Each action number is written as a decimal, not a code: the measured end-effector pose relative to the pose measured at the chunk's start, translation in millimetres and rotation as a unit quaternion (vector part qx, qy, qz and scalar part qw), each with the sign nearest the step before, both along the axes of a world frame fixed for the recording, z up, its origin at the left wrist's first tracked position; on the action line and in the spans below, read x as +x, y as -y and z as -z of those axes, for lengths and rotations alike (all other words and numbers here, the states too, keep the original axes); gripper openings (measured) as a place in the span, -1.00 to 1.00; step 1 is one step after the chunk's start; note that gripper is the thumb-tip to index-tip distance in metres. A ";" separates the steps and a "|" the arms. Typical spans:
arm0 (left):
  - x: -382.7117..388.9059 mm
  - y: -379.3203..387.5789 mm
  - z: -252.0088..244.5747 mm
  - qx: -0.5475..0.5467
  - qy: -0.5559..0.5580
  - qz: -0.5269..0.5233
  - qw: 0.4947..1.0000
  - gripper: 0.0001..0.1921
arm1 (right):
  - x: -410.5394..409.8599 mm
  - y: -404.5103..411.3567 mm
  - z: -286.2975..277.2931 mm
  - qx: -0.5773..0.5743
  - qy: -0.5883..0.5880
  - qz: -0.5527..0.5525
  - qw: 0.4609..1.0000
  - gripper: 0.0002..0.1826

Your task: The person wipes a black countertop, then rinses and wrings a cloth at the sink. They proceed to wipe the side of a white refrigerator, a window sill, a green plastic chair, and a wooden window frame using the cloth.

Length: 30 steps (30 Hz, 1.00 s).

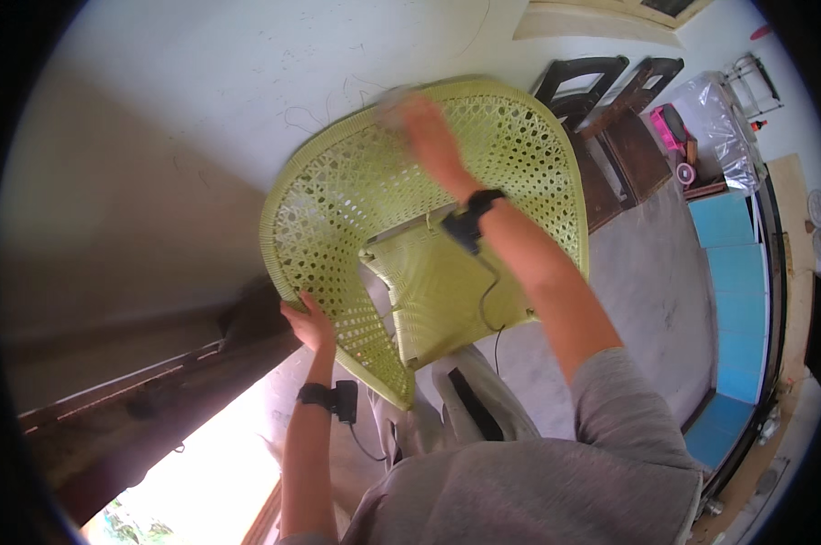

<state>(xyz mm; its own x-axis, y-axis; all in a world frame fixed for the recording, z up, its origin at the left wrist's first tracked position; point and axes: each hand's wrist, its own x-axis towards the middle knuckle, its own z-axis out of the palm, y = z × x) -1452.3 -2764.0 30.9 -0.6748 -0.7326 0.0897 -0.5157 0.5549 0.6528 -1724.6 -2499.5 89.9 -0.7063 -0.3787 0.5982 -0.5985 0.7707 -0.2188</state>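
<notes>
A light-green woven chair (519, 139) with a curved, open-lattice backrest stands before me. Its woven seat (437, 283) shows below the backrest, towards my legs. My left hand (313, 325) grips the backrest's rim on the left side, with the thumb over the inner lattice. At the top of the backrest is my right hand (420, 122), smeared by motion. A greyish patch at its fingers is too blurred to tell whether it is a cloth or part of the hand. Each of my wrists wears a black strap with a small device and cable.
Behind the chair rises a pale wall (247, 68). Dark wooden chairs (628, 157) stand at the upper right, near a pink basket (668, 126) and a table under clear plastic (713, 129). Along the right runs a blue-tiled counter front (734, 293). A bright doorway (206, 436) opens at the lower left.
</notes>
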 end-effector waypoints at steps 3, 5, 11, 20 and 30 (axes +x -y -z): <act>-1.3 -2.3 -3.3 -0.006 0.019 -0.010 1.000 -0.42 | -18.3 -111.9 1.7 0.040 0.036 0.190 0.980 -0.47; -1.1 -3.8 -3.7 -0.008 0.028 -0.016 0.999 -0.42 | -16.3 -166.8 5.3 -0.029 -0.011 0.215 0.976 -0.46; -1.5 -5.6 -2.3 -0.033 0.022 -0.018 0.999 -0.41 | -17.9 -126.0 20.5 -0.101 -0.051 0.182 0.977 -0.42; -0.6 -2.5 4.3 -0.064 0.060 -0.036 0.995 -0.44 | 68.7 105.9 52.9 0.060 0.122 -0.250 0.959 -0.40; -0.7 -5.0 -3.7 -0.016 0.032 -0.032 0.999 -0.43 | -12.5 -81.3 -9.9 0.104 -0.021 0.009 0.994 -0.49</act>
